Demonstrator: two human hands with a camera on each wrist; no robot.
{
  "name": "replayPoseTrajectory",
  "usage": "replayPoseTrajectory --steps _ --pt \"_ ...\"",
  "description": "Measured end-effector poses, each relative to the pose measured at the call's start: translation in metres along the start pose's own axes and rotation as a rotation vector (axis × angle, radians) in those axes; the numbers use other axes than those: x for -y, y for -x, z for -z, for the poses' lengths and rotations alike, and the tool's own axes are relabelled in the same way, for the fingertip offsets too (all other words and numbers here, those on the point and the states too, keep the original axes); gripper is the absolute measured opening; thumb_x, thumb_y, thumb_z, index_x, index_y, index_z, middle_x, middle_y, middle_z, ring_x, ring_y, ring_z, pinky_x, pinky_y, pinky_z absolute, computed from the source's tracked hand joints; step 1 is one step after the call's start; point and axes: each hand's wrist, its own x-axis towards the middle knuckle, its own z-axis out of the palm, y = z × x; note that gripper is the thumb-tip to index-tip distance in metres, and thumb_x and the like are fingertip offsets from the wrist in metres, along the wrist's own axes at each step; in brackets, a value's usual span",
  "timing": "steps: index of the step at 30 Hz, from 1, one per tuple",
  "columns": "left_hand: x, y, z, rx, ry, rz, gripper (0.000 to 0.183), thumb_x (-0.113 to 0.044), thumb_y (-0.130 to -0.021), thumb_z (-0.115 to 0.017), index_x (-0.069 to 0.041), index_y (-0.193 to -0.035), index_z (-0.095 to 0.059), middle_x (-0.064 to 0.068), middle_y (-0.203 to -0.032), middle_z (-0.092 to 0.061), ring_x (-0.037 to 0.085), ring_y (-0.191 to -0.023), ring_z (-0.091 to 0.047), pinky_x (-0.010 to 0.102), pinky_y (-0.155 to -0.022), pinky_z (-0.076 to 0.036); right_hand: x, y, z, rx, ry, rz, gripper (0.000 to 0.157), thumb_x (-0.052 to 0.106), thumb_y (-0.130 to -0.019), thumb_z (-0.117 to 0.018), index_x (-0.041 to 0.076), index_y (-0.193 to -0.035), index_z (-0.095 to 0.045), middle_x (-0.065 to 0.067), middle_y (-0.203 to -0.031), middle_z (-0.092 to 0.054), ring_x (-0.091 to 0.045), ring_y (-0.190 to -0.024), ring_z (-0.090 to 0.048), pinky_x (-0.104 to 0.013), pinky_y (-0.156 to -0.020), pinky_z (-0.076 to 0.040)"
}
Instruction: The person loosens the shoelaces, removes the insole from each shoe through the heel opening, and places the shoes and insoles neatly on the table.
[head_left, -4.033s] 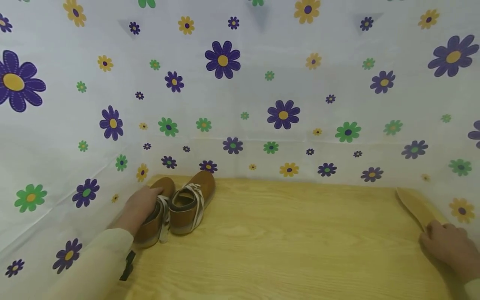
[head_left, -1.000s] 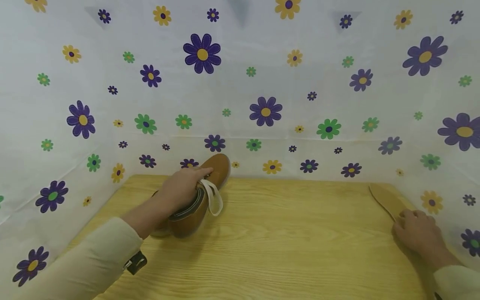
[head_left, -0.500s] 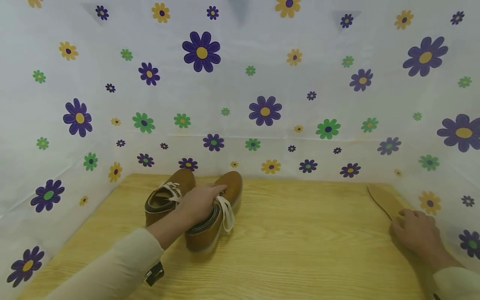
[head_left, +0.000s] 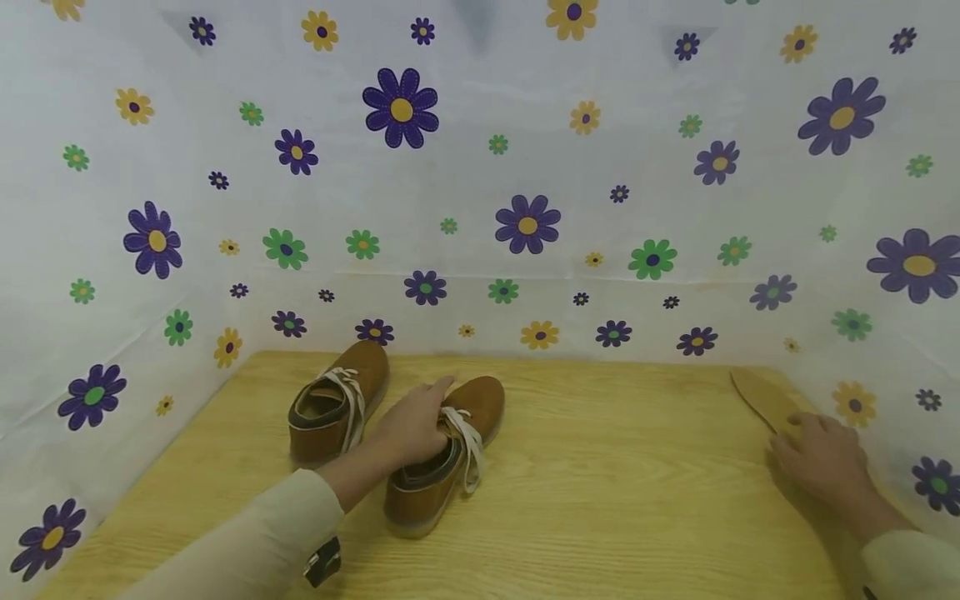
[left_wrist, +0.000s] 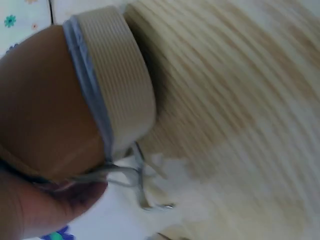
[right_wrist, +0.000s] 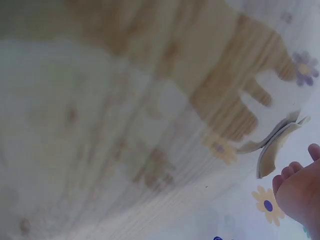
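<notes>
In the head view, my left hand [head_left: 414,427] holds a brown lace-up shoe [head_left: 483,404] at its opening, close over the table, toe pointing away. The left wrist view shows its rounded brown end and ribbed pale sole [left_wrist: 122,85], with my left hand [left_wrist: 35,205] at its edge and a white lace hanging. The matching shoe [head_left: 307,442] stands to the left. Far right, my right hand [head_left: 825,458] rests with loose fingers at the near end of a flat tan insole [head_left: 765,398]. In the right wrist view, my right hand [right_wrist: 302,192] appears beside the insole [right_wrist: 272,155].
The pale wood-grain tabletop [head_left: 615,475] has a glossy surface with reflections in the wrist views. White flower-printed sheeting [head_left: 465,183] walls in its back and both sides. A black clip-like object [head_left: 324,562] shows at my left sleeve.
My left hand has carried the right-hand shoe rightward and nearer, away from its mate. The other shoe stands uncovered again. My right hand and the insole stay nearly still.
</notes>
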Motion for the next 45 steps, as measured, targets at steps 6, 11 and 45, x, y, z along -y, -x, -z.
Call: replayPoseTrajectory --steps 6,11,45 --pt "0.015 0.001 0.0 0.01 0.168 0.07 0.075 0.009 -0.068 -0.052 0.005 -0.143 -0.046 0.023 -0.128 -0.063 0.04 -0.119 -0.059 0.042 -0.082 -0.049 0.009 -0.004 0.0 -0.026 -0.028 0.032 0.057 0.033 -0.102 -0.048 -0.016 -0.131 -0.044 -0.047 -0.13 -0.038 -0.068 -0.112 -0.033 -0.076 -0.087 -0.032" --pt "0.015 0.0 -0.001 0.002 0.146 0.04 0.069 0.009 -0.069 -0.053 0.006 -0.138 -0.052 0.022 -0.131 -0.062 0.041 -0.123 -0.057 0.049 -0.097 -0.05 0.017 -0.009 -0.004 -0.074 -0.059 0.097 0.053 0.027 -0.101 -0.051 -0.02 -0.125 -0.049 -0.048 -0.123 -0.048 -0.066 -0.11 -0.04 -0.074 -0.092 -0.032" --pt "0.0 0.0 -0.007 -0.096 0.141 0.038 0.059 0.013 -0.063 -0.052 -0.003 -0.117 -0.071 0.014 -0.115 -0.07 0.036 -0.115 -0.063 0.047 -0.095 -0.052 0.078 -0.025 -0.03 -0.029 -0.04 0.183 0.049 0.027 -0.098 -0.055 -0.014 -0.125 -0.055 -0.042 -0.125 -0.053 -0.062 -0.114 -0.046 -0.07 -0.098 -0.036"
